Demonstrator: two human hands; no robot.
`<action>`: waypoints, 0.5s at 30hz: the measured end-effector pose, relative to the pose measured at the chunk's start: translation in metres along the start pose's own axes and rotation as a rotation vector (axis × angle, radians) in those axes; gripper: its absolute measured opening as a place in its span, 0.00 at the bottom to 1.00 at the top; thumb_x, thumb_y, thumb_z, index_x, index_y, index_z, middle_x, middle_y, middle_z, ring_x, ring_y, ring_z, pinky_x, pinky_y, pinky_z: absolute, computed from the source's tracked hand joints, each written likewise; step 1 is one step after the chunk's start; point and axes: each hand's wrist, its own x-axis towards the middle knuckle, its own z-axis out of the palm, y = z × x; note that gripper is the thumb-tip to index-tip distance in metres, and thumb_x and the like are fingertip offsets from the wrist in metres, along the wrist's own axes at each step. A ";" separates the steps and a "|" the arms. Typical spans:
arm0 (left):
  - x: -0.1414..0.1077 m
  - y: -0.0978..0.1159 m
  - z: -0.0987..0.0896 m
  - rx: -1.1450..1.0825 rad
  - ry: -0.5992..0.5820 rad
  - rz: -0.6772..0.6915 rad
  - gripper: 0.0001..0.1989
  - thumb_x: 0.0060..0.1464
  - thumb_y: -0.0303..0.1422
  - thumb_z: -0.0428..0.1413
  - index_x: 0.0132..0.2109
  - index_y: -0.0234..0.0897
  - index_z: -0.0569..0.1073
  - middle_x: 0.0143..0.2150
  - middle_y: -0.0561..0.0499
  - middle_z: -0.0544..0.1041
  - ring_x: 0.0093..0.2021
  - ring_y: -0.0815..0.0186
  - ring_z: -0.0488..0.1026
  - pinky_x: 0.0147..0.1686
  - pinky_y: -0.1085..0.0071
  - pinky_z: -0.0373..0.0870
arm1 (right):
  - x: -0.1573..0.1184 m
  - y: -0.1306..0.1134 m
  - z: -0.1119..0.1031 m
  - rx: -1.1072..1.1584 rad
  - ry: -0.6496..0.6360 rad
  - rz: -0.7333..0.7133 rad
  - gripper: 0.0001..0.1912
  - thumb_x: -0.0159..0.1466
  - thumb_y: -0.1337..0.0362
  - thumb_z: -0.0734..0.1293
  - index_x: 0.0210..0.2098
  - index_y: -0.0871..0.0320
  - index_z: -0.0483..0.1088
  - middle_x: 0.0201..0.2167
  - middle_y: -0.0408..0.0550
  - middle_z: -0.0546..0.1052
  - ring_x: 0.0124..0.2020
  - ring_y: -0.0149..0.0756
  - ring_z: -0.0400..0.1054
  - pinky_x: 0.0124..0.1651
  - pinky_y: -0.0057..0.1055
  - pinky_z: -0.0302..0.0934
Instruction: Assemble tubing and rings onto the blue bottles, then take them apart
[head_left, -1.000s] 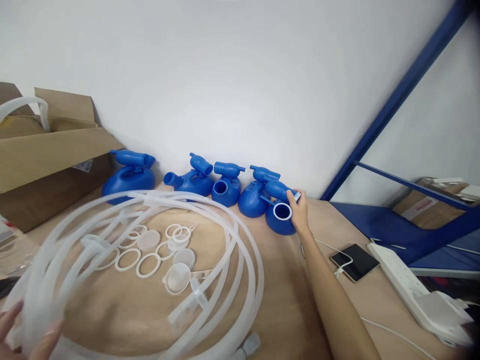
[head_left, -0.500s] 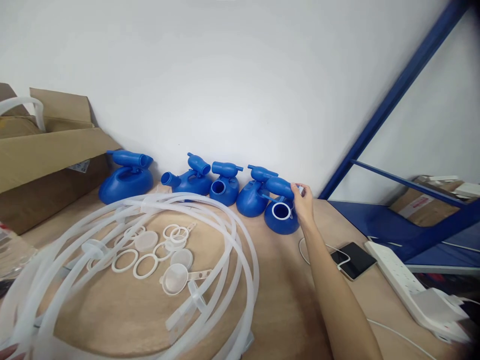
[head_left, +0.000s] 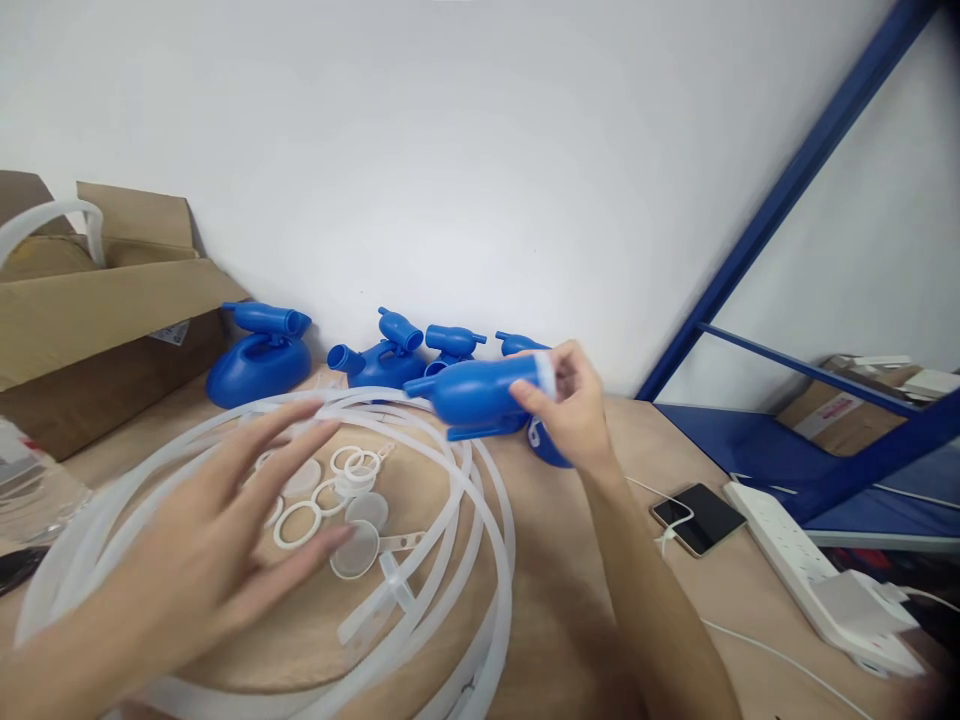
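Observation:
My right hand (head_left: 574, 410) is closed on a blue bottle-shaped plastic piece (head_left: 480, 392), gripping its wide end, where a whitish cap or ring (head_left: 547, 374) shows. The piece lies sideways in the air, its narrow spout pointing left. Behind it a blue container (head_left: 553, 448) is mostly hidden. With fingers spread and holding nothing, my left hand (head_left: 195, 540) hovers above a coil of translucent tubing (head_left: 496, 560). Inside the coil lie several white rings (head_left: 298, 524) and translucent lids (head_left: 354, 550), partly covered by that hand.
Several blue containers stand along the wall, one (head_left: 259, 370) at the left and another (head_left: 386, 367) farther right. An open cardboard box (head_left: 97, 300) is at the left. On the right are a phone (head_left: 701, 518), a power strip (head_left: 795, 560) and a blue metal frame (head_left: 787, 200).
My right hand has brought the blue bottle-shaped piece leftward and nearer, off the rightmost container. My left hand has come up from the lower left corner, fingers spread.

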 end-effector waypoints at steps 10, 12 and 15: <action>0.085 -0.014 0.019 -0.025 -0.087 0.028 0.37 0.59 0.59 0.55 0.67 0.41 0.70 0.57 0.40 0.81 0.47 0.47 0.81 0.45 0.55 0.78 | -0.013 -0.030 0.082 -0.180 -0.283 -0.164 0.20 0.69 0.45 0.67 0.53 0.49 0.67 0.51 0.49 0.78 0.52 0.47 0.73 0.56 0.45 0.67; 0.080 -0.022 0.018 -0.025 -0.094 0.030 0.35 0.58 0.56 0.56 0.64 0.41 0.72 0.56 0.41 0.82 0.48 0.47 0.81 0.44 0.56 0.77 | -0.010 -0.020 0.091 -0.264 -0.280 -0.248 0.19 0.72 0.45 0.60 0.48 0.52 0.70 0.47 0.51 0.79 0.48 0.48 0.74 0.54 0.45 0.67; 0.079 -0.031 0.018 -0.109 -0.106 0.095 0.30 0.58 0.52 0.56 0.61 0.41 0.74 0.55 0.44 0.82 0.49 0.50 0.81 0.48 0.58 0.75 | -0.005 -0.004 0.099 -0.159 -0.231 -0.280 0.25 0.72 0.41 0.54 0.42 0.53 0.71 0.38 0.50 0.78 0.40 0.45 0.74 0.47 0.42 0.68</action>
